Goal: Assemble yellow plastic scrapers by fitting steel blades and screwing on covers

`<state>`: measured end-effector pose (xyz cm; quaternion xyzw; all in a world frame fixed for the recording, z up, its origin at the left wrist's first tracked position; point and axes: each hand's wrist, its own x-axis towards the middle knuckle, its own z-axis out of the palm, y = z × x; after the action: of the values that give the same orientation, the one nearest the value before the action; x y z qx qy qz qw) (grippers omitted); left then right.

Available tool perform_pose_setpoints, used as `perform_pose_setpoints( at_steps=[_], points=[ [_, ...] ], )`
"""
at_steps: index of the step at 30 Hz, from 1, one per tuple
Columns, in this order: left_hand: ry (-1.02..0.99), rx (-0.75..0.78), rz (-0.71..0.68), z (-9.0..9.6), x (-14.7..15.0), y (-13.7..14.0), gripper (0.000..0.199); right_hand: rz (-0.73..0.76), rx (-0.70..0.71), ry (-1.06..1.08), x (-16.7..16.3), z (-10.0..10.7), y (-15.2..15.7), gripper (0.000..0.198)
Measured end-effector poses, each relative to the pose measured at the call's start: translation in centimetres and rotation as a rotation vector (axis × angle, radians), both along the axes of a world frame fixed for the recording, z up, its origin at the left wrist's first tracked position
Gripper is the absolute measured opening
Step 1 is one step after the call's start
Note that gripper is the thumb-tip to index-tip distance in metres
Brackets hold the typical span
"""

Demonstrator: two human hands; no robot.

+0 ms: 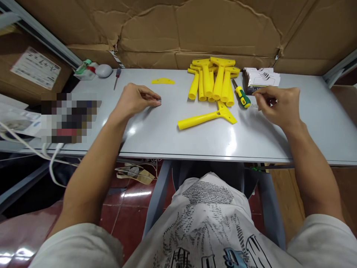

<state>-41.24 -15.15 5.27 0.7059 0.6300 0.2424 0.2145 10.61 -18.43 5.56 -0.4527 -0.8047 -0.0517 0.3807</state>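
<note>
My left hand point(136, 98) is closed in a pinch above the left part of the table, with a small dark metallic piece point(160, 99), perhaps a screw, at its fingertips. My right hand point(279, 106) is pinched too, and something small and clear point(254, 107) shows by its fingertips; its kind cannot be made out. Between the hands one yellow scraper point(199, 120) lies on its side. Behind it several more yellow scrapers point(214, 78) are piled together. Near my right hand lies a green and yellow screwdriver point(242, 97). A flat yellow plate point(163, 80) lies beyond my left hand.
A stack of white and dark packets point(263, 79) stands behind my right hand. A small screwdriver point(117, 77), a white rounded object point(103, 70) and a small box point(84, 72) sit at the back left. Cardboard point(195, 33) walls the table's point(156, 137) rear; white cables point(52, 163) hang left.
</note>
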Motion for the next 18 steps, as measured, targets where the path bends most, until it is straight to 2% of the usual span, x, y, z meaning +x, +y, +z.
perform_pose_setpoints(
  at_steps=[4, 7, 10, 12, 13, 14, 16, 18],
  points=[
    [-0.028, 0.016, -0.004, 0.3, 1.2, 0.3, 0.069, -0.043, -0.039, 0.055, 1.0, -0.3, 1.4, 0.029],
    [-0.062, 0.048, 0.033, 1.3, 1.4, -0.3, 0.073, -0.056, -0.061, -0.014, 0.1, -1.5, 2.0, 0.026],
    [-0.06, 0.259, 0.145, 2.9, 2.0, -1.7, 0.072, -0.077, -0.017, -0.157, -1.3, -3.1, 2.3, 0.043],
    [-0.037, 0.379, 0.144, 3.6, 3.7, -2.9, 0.065, -0.084, 0.003, -0.184, -2.0, -3.6, 2.3, 0.042],
    [-0.021, 0.391, 0.07, 3.8, 4.9, -3.5, 0.063, -0.07, -0.004, -0.17, -2.2, -3.6, 2.2, 0.038],
    [0.001, 0.36, -0.068, 3.8, 6.4, -4.2, 0.061, -0.041, -0.02, -0.143, -2.4, -3.4, 2.1, 0.035],
    [0.102, 0.262, -0.417, 3.2, 9.6, -5.2, 0.064, 0.047, -0.062, -0.074, -2.5, -2.4, 1.8, 0.035],
    [0.276, 0.221, -0.576, 2.3, 12.4, -5.6, 0.061, 0.116, -0.09, -0.014, -2.5, -1.1, 1.3, 0.039]
  ],
)
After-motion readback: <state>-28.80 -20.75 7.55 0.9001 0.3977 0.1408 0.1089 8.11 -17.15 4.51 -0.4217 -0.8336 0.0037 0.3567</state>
